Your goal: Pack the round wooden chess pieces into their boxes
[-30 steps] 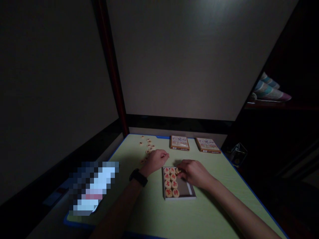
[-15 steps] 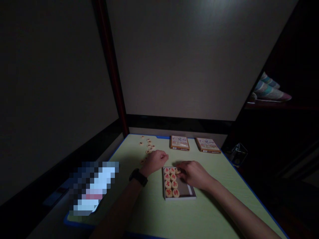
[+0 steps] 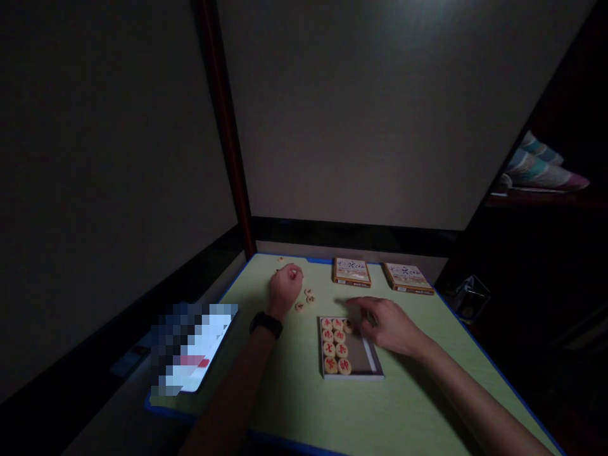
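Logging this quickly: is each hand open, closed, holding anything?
Left hand: curled near loose pieces; grip unclear.
Right hand: partly open over the box; no held piece visible.

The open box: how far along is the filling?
Roughly half, I'd judge. Done: eight red-marked pieces and one dark-marked piece lie in the box. In hand: the right hand is over the box, the left hand by the loose pieces; whether either holds one is unclear. Remaining: several loose pieces on the table, bare space in the box.

Dim scene with a faint overhead glow on the wall (image 3: 361, 114), dark corners, and a bright, pixelated screen (image 3: 206, 354).
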Available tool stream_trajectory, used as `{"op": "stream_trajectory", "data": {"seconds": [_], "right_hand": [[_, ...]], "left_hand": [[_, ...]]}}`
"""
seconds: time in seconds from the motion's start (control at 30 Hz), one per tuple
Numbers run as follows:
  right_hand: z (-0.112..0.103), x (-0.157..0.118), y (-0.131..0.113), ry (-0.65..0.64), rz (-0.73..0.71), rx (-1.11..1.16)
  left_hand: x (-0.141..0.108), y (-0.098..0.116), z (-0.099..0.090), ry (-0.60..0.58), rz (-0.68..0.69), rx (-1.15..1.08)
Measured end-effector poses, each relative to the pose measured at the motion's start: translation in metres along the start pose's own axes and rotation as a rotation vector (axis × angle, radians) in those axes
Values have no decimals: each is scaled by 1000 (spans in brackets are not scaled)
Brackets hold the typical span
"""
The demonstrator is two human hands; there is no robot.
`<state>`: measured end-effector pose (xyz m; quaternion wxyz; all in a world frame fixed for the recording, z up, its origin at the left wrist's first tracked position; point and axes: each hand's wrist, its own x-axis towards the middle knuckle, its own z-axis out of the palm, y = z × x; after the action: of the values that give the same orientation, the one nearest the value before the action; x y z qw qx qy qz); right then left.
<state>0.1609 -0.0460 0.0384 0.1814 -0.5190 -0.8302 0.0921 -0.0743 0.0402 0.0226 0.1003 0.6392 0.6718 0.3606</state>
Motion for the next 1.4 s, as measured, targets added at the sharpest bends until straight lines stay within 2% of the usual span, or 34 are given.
{"op": "stream_trajectory", "data": {"seconds": [0.1,0.2,0.33,0.9,1.27,1.4], "right_hand": [[4,3,7,-1,41,-57],[9,4,13,-11,57,-107],[12,5,17,-14,63,-123],[12,7,19,-37,86,-179],[13,7,21,-33,96,-185],[12,6,18,-15,68,-145]], "left_hand": [[3,-13,-7,5,6,238],[0,-21,-8,-96,39,461],[-3,-25,-2,-189,87,555],[7,-33,16,-307,268,190],[6,-29,10,-325,172,93],[12,-29,4,-269,131,45]]}}
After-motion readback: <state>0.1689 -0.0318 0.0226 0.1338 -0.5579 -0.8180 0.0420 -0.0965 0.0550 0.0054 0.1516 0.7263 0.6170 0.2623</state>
